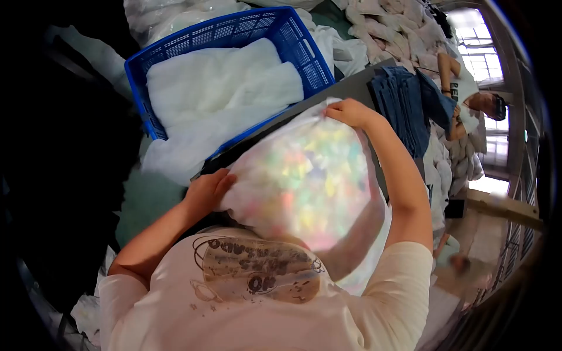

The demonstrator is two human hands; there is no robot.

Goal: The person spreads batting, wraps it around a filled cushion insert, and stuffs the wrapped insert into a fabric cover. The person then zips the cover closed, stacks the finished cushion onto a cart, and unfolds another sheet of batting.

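A white piece of soft cloth (304, 181) with blurred pastel patches is spread in front of my chest. Whether it is a single sheet or a bag, I cannot tell. My left hand (211, 190) is closed on its near left edge. At the far right corner, my right hand (349, 113) pinches the same cloth with bent fingers. Beneath it runs a dark grey table edge (345, 86). Just beyond stands a blue plastic crate (319, 55), with white fluffy material (222, 88) filling it and spilling over its near left side.
Folded blue jeans (401, 108) are stacked right of the cloth. Behind them a co-worker (468, 96) holds another denim piece. Another person (453, 257) is blurred at lower right. Piles of pale bags (386, 29) lie at the back, and a green floor (149, 202) shows at left.
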